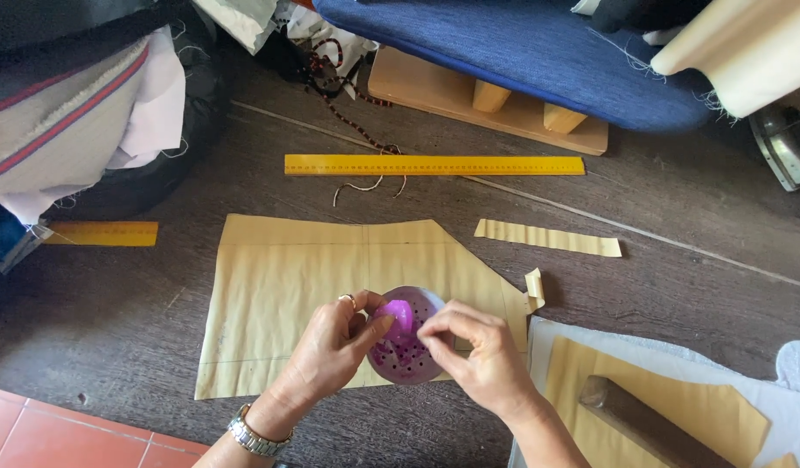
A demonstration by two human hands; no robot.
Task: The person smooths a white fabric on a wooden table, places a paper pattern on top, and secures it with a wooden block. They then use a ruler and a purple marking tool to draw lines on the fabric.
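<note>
My left hand (335, 347), with a ring and a metal wristwatch, grips the left side of a small round purple container (406, 347) whose inside is dotted with small holes or pins. My right hand (478, 351) pinches at the container's right rim with thumb and forefinger. A bright pink piece (400, 314) sits at its top edge between my fingers. Both hands hover over a tan paper pattern piece (278, 295) lying flat on the dark wooden table (114, 312).
A long yellow ruler (434, 165) lies beyond the pattern, a shorter one (101, 233) at left. A tan paper strip (547, 237) lies at right. A wooden block (642, 420) rests on another pattern over pale fabric. A blue padded board (521, 52) and folded fabrics (62, 104) sit behind.
</note>
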